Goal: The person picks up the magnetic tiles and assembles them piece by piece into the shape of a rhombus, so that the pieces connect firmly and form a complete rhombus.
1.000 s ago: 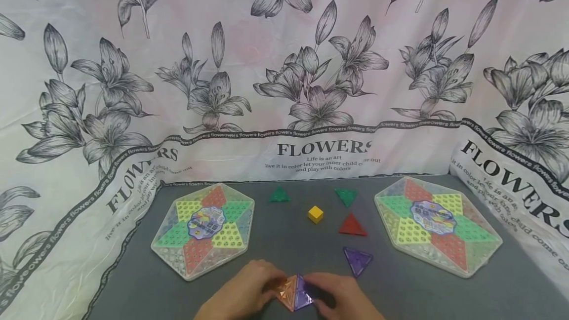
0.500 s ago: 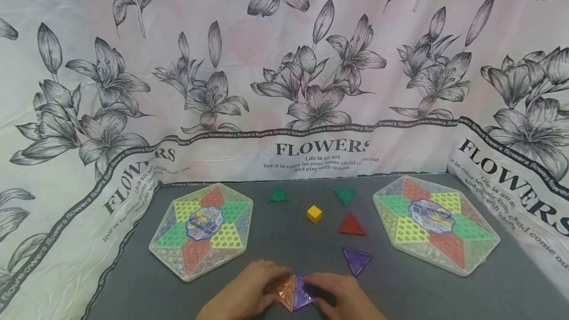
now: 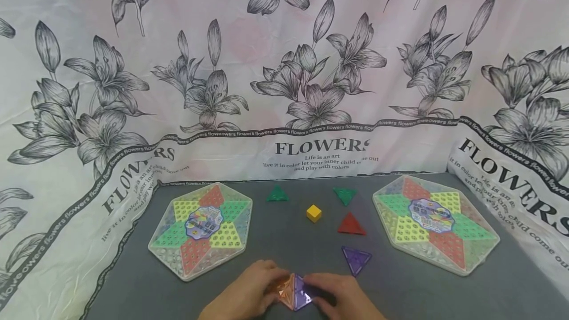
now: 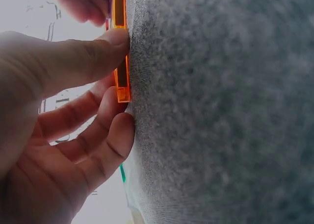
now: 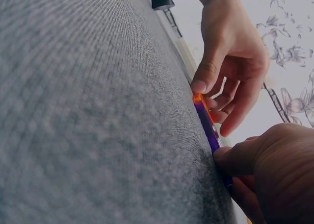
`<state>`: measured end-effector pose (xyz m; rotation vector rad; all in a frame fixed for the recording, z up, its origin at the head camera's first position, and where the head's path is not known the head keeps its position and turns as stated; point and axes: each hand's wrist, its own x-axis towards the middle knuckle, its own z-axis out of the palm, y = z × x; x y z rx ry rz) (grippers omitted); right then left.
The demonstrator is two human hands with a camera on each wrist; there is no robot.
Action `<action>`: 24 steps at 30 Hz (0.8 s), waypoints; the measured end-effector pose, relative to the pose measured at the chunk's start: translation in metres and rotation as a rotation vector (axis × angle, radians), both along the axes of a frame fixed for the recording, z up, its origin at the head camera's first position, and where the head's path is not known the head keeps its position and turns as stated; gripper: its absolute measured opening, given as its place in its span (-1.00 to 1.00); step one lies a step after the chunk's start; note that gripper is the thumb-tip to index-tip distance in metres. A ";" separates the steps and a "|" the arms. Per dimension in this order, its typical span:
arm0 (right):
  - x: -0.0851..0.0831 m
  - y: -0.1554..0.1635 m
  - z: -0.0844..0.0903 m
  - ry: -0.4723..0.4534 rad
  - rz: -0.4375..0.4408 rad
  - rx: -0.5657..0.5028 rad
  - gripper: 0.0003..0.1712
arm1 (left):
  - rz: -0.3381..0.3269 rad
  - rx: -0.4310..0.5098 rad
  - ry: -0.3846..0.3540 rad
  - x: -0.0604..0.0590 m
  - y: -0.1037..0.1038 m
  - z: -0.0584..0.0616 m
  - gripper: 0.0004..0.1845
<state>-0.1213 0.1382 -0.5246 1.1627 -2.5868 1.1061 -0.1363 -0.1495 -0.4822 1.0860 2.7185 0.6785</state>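
Left hand: the left hand (image 3: 242,296) lies at the near edge of the grey worktop (image 3: 293,241), its fingers (image 4: 105,45) grasping the orange triangle tile (image 3: 286,291), thumb and fingertips down on the felt along the tile's edge.
Right hand: the right hand (image 3: 344,298) mirrors it, fingers grasping the purple triangle tile (image 3: 304,294) from the right side.
Joint: the two tiles lie flat and touch along one shared edge, which runs roughly away from the person; orange lies left of that seam, purple right of it, each tile under its own hand.
Loose pieces: a second purple triangle (image 3: 356,260) lies just right of the right hand and is nearer to it than to the left; a red triangle (image 3: 351,224), two green triangles (image 3: 277,194) (image 3: 345,195) and a yellow cube (image 3: 313,213) sit farther back, between the boards.
Boards: a hexagonal checkers board (image 3: 202,228) lies left and another (image 3: 435,223) right, well apart from the hands.
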 end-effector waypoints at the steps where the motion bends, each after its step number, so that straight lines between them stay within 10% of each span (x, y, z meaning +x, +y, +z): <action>1: 0.000 0.000 0.000 -0.006 -0.002 -0.002 -0.52 | -0.004 0.013 -0.011 0.000 -0.001 0.000 -0.59; 12: 0.000 0.000 -0.002 -0.040 0.007 -0.022 -0.53 | -0.050 0.345 -0.123 -0.005 -0.001 -0.005 -0.75; 19: -0.001 0.002 -0.003 -0.051 0.029 -0.028 -0.53 | -0.094 0.466 -0.333 -0.004 0.005 -0.011 -0.62; 24: -0.001 0.002 -0.002 -0.031 0.040 -0.032 -0.53 | -0.130 0.402 -0.233 -0.004 0.007 -0.012 -0.54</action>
